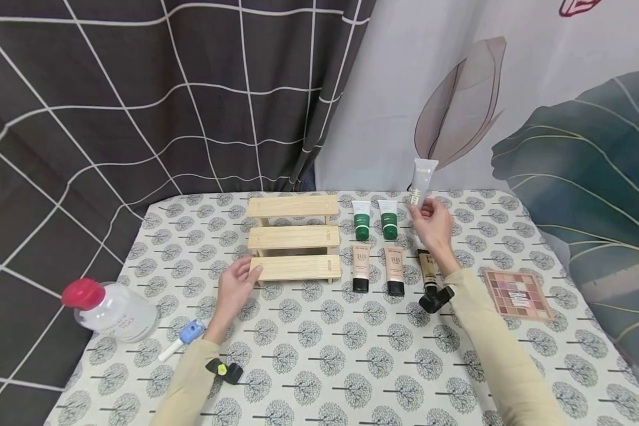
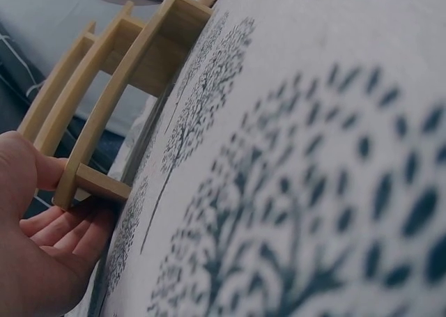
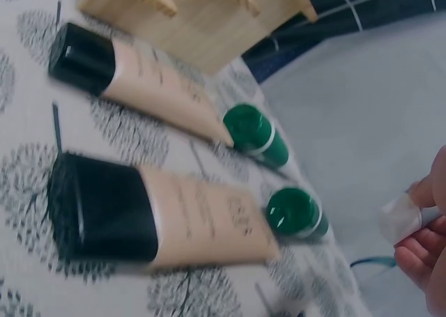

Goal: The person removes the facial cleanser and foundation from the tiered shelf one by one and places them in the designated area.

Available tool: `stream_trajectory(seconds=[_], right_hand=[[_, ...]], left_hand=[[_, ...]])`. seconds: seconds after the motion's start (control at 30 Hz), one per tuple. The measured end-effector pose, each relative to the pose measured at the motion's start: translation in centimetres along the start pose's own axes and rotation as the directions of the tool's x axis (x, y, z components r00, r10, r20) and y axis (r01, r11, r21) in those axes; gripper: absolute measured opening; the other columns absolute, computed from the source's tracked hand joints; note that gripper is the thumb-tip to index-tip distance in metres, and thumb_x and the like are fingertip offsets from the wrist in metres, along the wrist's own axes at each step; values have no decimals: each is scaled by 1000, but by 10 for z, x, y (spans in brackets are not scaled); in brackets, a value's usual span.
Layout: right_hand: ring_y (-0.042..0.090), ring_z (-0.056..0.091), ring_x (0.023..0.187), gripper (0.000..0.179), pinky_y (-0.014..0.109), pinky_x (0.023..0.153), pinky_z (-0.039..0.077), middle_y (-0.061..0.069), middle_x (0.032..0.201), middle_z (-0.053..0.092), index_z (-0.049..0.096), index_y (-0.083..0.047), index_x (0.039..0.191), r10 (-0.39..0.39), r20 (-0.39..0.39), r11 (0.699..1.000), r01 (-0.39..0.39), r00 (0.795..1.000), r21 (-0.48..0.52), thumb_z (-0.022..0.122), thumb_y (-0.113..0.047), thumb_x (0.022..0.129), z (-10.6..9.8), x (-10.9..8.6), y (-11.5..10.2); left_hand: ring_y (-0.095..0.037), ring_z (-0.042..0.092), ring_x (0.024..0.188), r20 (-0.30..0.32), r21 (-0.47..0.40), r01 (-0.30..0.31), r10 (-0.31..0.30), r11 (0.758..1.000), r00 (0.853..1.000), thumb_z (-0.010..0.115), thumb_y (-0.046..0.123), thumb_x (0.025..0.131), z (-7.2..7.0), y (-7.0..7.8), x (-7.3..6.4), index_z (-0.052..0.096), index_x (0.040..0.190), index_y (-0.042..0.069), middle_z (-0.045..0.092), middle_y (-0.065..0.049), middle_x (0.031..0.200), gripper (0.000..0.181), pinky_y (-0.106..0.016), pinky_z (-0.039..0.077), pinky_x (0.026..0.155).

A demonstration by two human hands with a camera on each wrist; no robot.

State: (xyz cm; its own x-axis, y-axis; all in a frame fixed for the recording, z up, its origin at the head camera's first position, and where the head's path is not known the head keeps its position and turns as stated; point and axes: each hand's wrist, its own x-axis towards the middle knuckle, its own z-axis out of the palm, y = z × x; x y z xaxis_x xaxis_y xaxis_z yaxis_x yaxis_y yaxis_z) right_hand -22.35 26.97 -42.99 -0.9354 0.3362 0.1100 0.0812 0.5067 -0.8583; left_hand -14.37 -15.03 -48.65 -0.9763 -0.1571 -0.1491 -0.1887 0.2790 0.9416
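Note:
My left hand [image 1: 234, 287] grips the left end of a three-step wooden display rack [image 1: 298, 268], thumb over the lowest step. In the left wrist view, fingers curl beneath that end of the rack [image 2: 104, 125]. At the back right, my right hand [image 1: 436, 229] holds a pale grey squeeze tube [image 1: 422, 180] above the cloth, its flat crimped end up. The right wrist view catches the tube's whitish cap end [image 3: 404, 218] at the fingertips. Left of this hand are two green-and-white tubes [image 1: 361, 219]; nearer me lie two beige BB cream tubes [image 1: 394, 269].
A black-and-gold tube [image 1: 428, 269] lies partly under the right wrist. Farther right is an eyeshadow palette [image 1: 518, 294]. On the left are a clear bottle with a red cap [image 1: 119, 310] and a blue-and-white item [image 1: 183, 337]. Curtains [image 1: 191, 89] hang behind the table.

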Motion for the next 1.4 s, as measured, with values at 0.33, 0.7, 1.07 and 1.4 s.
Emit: stream_trajectory(seconds=[0.33,0.7,1.07,1.4], right_hand=[[41,65,114,47,48,101,58,31,128,63,52,9,136,69,24,995,-67,997,-67,61,-19,100,-6,-2,26],[37,68,96,47,43,84,64,31,117,67,57,11,131,157,77,976,-143,985,-164,62,-24,100,-6,-5,34],[40,66,99,50,46,86,62,32,119,66,59,13,127,167,89,955,-139,982,-261,61,-29,100,-6,-4,40],[40,69,89,46,40,74,61,33,110,70,64,13,118,103,55,950,-81,993,-303,65,-28,97,-2,-11,50]], left_hand=[[-38,63,126,-5,9,9,-9,1000,1000,68,20,97,-1,1,-1,52,141,-1,60,-27,138,51,-29,58,100],[-39,63,125,-14,17,-5,5,1000,1000,68,20,97,-2,1,-4,53,141,-2,61,-27,137,51,-28,58,98],[-38,63,126,-12,1,-5,5,1000,1000,68,19,97,-2,1,-5,53,140,-3,61,-27,137,51,-26,58,97],[-39,59,130,26,20,45,-46,999,999,67,23,98,-5,-5,-9,50,144,0,57,-27,142,54,-33,55,105]])
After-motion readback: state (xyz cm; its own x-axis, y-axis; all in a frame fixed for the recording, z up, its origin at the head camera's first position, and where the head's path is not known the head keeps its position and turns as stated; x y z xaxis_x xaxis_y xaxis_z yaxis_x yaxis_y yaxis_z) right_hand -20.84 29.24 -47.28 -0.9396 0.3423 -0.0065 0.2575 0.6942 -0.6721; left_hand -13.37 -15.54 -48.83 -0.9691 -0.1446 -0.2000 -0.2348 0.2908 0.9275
